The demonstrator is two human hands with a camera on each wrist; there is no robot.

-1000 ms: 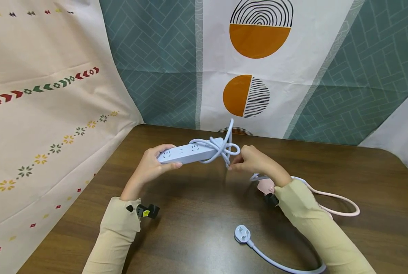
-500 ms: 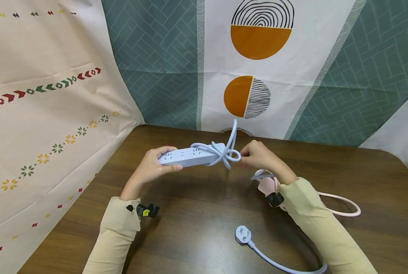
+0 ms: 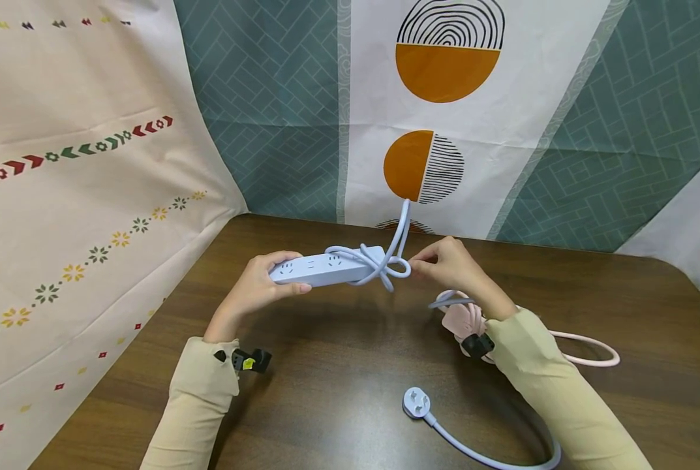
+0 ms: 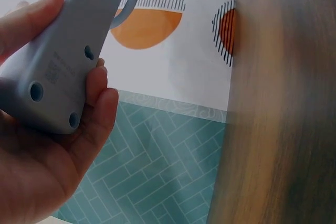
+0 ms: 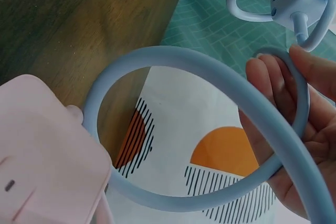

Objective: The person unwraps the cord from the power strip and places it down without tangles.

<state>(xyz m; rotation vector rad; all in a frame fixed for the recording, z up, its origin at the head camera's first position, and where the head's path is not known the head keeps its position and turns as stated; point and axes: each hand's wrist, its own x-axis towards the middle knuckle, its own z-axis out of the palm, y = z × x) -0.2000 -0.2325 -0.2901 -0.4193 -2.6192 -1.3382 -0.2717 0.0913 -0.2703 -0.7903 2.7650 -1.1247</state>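
Observation:
My left hand (image 3: 256, 284) grips the left end of a pale blue power strip (image 3: 317, 269), held up over the table; in the left wrist view the strip's underside (image 4: 63, 56) faces the camera. Its cord (image 3: 393, 251) is looped in a tangle around the strip's right end, with one loop standing upright. At the tangle's right edge is my right hand (image 3: 452, 267), thumb and fingers pinching the cord. A large loop of cord (image 5: 173, 203) hangs from that hand in the right wrist view. The strip's round three-pin plug (image 3: 416, 403) lies on the table.
Beneath my right forearm lies a pink block (image 3: 461, 320) with a pink cord (image 3: 596, 359) curving right. The brown wooden table (image 3: 326, 391) meets patterned cloth (image 3: 267, 130) at its back and left.
My right hand has moved up and to the right, from below the tangle to its right edge. The upright loop has shifted slightly right. The left hand stays on the power strip.

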